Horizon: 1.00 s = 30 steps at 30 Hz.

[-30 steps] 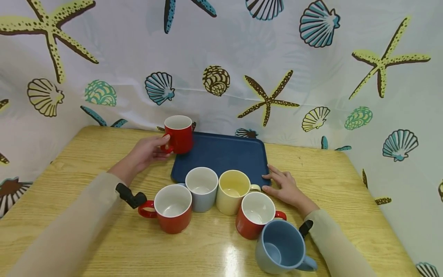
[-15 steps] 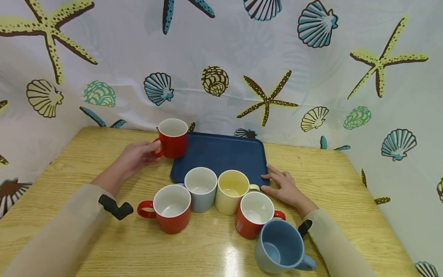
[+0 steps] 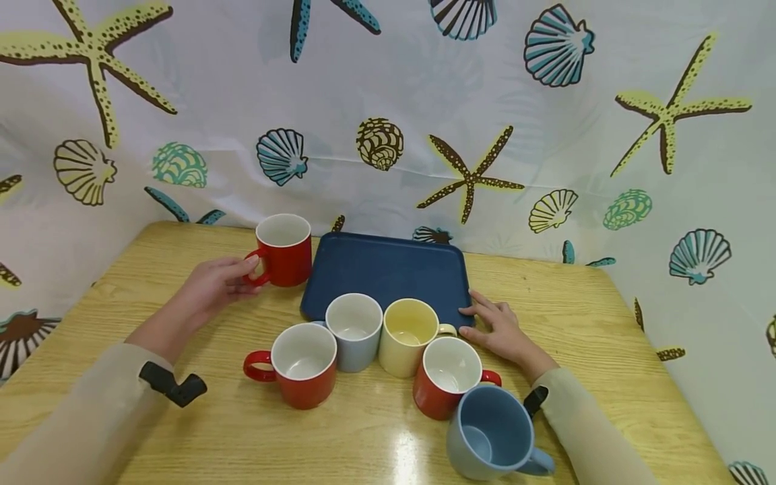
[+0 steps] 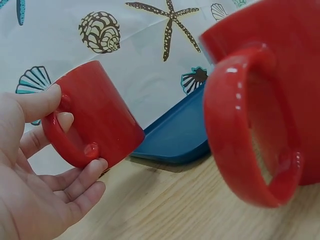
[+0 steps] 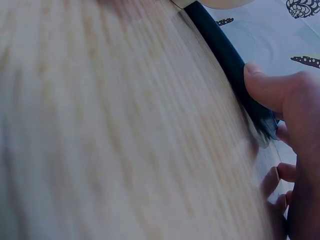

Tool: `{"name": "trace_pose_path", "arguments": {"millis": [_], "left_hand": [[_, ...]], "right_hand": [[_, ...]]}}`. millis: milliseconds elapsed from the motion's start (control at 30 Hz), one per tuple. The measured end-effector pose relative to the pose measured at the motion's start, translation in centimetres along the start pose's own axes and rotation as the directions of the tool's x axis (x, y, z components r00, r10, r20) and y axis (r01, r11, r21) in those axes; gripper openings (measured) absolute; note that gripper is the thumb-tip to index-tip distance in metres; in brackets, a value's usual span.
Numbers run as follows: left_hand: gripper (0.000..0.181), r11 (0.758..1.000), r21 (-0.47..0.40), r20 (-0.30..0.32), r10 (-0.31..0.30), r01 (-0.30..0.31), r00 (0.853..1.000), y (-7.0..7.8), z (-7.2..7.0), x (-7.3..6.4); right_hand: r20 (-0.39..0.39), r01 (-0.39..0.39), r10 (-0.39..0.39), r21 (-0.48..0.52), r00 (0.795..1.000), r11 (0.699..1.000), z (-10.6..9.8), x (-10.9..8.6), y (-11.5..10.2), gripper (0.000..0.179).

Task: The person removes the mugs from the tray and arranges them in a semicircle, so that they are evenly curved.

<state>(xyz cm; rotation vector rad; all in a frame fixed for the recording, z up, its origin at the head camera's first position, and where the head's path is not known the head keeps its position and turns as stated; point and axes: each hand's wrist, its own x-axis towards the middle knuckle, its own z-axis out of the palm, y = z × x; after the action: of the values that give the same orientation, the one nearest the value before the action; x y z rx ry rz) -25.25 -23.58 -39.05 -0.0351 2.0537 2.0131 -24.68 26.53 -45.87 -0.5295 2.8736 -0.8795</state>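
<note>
By its handle, my left hand holds a red mug with a white inside. The thumb lies on top of the handle and a finger goes through it, as the left wrist view shows. This mug stands upright just left of a dark blue tray; whether its base touches the table I cannot tell. At the tray's near right corner rests my right hand, its thumb and fingertips touching the rim with fingers spread. In the right wrist view the thumb lies against the tray's edge.
Along the tray's near side stand a pale blue-grey mug and a yellow mug. Nearer are two more red mugs, one left and one right, plus a blue mug. A shell-patterned cloth hangs behind the wooden table.
My left hand has carried the red mug leftward and a little nearer, from over the tray's far left corner to beside the tray. The right hand and the other mugs have stayed put.
</note>
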Motion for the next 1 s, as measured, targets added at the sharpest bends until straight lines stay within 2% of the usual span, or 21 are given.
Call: {"name": "trace_pose_path", "arguments": {"millis": [167, 400, 600, 767, 1000], "left_hand": [[0.027, 0.998, -0.063, 0.031, 0.008, -0.006, 0.999, 0.0, -0.3, -1.1], [0.023, 0.990, -0.128, 0.068, 0.063, -0.054, 0.996, -0.5, -0.6, -2.6], [0.020, 0.988, -0.135, 0.070, 0.090, -0.080, 0.993, -0.7, -0.8, -3.6], [0.023, 0.990, -0.122, 0.073, 0.085, -0.076, 0.994, -1.0, -1.0, -4.6], [0.023, 0.980, -0.172, 0.100, 0.114, -0.096, 0.988, -1.7, -1.6, -5.9]], "right_hand": [[-0.001, -0.002, 0.002, 0.002, 1.000, 1.000, -0.1, 0.0, 0.0, 0.052], [0.002, -0.004, 0.004, 0.007, 1.000, 1.000, 0.0, 0.0, 0.1, 0.052], [0.000, -0.003, 0.003, 0.011, 1.000, 1.000, 0.1, 0.0, 0.1, 0.052], [0.004, -0.004, 0.004, 0.009, 1.000, 1.000, 0.2, 0.1, 0.0, 0.052], [0.002, -0.012, 0.012, 0.010, 1.000, 1.000, 0.1, -0.1, -0.2, 0.052]]}}
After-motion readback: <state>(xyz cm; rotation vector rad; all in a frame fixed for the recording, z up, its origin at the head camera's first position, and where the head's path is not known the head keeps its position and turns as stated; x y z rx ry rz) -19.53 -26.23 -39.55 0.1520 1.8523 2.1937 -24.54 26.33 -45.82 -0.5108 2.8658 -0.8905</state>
